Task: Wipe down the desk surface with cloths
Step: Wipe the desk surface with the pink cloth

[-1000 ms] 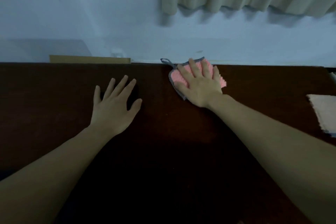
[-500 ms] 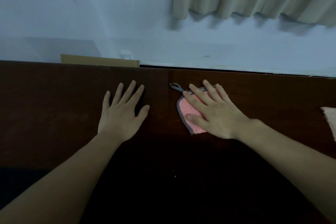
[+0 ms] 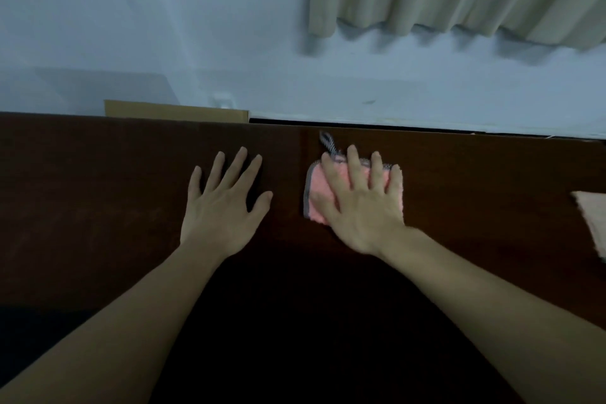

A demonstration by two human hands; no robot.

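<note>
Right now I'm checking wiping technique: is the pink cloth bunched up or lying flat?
Flat. The pink cloth lies spread on the desk under the right hand, whose straight fingers press it.

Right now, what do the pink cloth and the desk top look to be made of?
Pink cloth: soft, fluffy fabric, likely microfibre, with a nubby pile, grey stitched edging and a striped hanging loop. Desk: dark brown wood or wood-look veneer; faint grain and a dull sheen suggest a smooth lacquered finish.
</note>
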